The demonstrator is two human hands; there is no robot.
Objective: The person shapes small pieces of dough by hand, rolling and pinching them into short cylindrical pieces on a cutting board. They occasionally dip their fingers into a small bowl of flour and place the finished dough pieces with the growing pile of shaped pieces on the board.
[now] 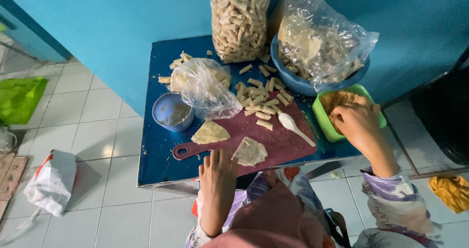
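At centre frame, many finished rolls (261,99) lie piled; two wrappers (249,151) remain flat. Left hand (217,172) rests fingers-together; right hand (358,118) pinches filling (337,101), fingertips hidden.

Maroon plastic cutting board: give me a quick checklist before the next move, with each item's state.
1. Pale wrapper sheet lies flat on the maroon plastic cutting board: ok.
2. Left hand rests on the board edge beside that sheet: ok.
3. Right hand is in the green plastic tub of brown filling: ok.
4. Filling pinched in the right fingers: cannot tell.
5. White plastic spoon lies clear of the sheet: ok.
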